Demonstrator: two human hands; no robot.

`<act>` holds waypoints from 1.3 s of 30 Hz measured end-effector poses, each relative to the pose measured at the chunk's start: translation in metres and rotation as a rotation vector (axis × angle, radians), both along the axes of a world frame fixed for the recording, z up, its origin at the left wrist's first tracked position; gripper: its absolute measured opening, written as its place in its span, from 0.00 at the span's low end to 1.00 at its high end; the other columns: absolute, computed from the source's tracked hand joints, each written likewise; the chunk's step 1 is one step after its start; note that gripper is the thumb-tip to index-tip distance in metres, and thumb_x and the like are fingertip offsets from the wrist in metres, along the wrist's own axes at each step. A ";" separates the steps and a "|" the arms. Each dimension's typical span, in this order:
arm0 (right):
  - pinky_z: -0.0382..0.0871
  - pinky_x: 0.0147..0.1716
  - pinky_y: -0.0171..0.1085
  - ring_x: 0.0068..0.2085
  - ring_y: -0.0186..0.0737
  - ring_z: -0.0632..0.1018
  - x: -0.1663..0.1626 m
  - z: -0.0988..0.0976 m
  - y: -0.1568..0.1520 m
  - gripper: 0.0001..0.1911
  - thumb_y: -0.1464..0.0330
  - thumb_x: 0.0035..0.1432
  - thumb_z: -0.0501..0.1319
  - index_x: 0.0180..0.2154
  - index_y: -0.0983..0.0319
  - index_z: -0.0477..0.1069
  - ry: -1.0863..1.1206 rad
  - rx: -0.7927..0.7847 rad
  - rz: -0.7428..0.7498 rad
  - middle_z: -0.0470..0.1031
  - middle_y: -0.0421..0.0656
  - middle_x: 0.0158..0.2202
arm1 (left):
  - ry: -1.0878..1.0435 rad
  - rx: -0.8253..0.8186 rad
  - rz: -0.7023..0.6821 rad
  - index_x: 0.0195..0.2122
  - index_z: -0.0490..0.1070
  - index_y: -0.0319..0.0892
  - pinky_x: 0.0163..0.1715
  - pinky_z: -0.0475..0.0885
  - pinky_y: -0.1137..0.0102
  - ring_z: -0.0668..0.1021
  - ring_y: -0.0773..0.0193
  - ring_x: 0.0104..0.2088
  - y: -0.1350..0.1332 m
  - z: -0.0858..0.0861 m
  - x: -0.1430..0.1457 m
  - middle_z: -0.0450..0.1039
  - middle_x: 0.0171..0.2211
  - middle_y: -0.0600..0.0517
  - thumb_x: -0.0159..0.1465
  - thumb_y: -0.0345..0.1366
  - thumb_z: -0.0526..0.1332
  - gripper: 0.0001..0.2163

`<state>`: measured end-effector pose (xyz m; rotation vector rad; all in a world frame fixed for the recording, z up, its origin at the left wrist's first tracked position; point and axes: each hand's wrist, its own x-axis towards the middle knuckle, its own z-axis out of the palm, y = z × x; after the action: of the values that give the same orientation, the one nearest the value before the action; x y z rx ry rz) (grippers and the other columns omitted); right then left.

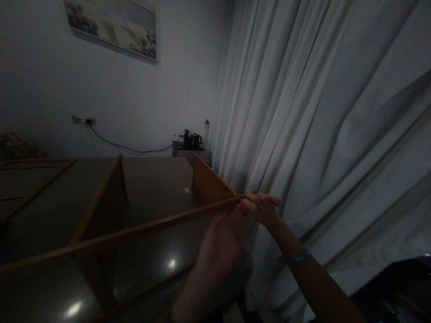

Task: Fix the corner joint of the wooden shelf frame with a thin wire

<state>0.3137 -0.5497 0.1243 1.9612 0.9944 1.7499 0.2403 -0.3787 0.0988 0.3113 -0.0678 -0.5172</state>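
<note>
A wooden frame of boards, like a shelf unit, stands before me: a long board (158, 226) runs across from the lower left, with a short end board (212, 181) meeting it at the right corner and a divider board (103, 206) farther left. My right hand (261, 207) is closed over the long board's right end, fingers on top. Just below that corner is my left hand (224, 240), smeared by motion, its fingertips close to the board's underside; whether they press on it is unclear.
Beneath the frame is a dark glossy surface (155, 179). Pale curtains (303, 112) hang along the right. At the back, a black kettle (195, 140) stands on a small cabinet (190, 153). A cable (131, 148) runs from a wall socket (82, 120). Another wooden frame (47, 188) lies at left.
</note>
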 end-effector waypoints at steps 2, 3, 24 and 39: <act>0.48 0.40 0.42 0.36 0.37 0.67 -0.001 -0.001 0.001 0.08 0.67 0.69 0.55 0.38 0.53 0.71 -0.022 0.019 -0.028 0.76 0.35 0.32 | -0.008 0.006 0.010 0.45 0.74 0.42 0.58 0.67 0.66 0.65 0.58 0.65 0.000 -0.002 0.001 0.70 0.59 0.50 0.64 0.38 0.56 0.12; 0.48 0.39 0.42 0.36 0.37 0.67 -0.001 -0.002 0.002 0.08 0.66 0.70 0.54 0.38 0.53 0.71 -0.028 0.026 -0.042 0.76 0.35 0.31 | -0.013 0.010 0.016 0.46 0.74 0.43 0.58 0.67 0.66 0.65 0.57 0.65 0.000 -0.004 0.001 0.69 0.60 0.51 0.64 0.38 0.56 0.12; 0.52 0.38 0.39 0.32 0.35 0.69 -0.013 -0.010 0.007 0.02 0.65 0.63 0.60 0.36 0.52 0.72 -0.046 0.056 -0.175 0.70 0.34 0.26 | 0.134 -0.033 0.065 0.32 0.74 0.41 0.42 0.71 0.70 0.77 0.65 0.39 -0.007 -0.002 -0.007 0.77 0.41 0.52 0.62 0.32 0.57 0.07; 0.57 0.36 0.38 0.28 0.34 0.69 -0.085 -0.037 0.036 0.10 0.65 0.68 0.55 0.31 0.55 0.67 0.070 0.107 0.107 0.71 0.33 0.22 | -0.168 0.441 0.543 0.28 0.73 0.43 0.37 0.68 0.71 0.71 0.64 0.33 -0.012 -0.030 -0.028 0.69 0.28 0.54 0.53 0.55 0.70 0.19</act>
<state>0.2283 -0.5139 0.0873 2.0833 1.0680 1.8378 0.2123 -0.3907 0.0683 0.7777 -0.0288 0.0423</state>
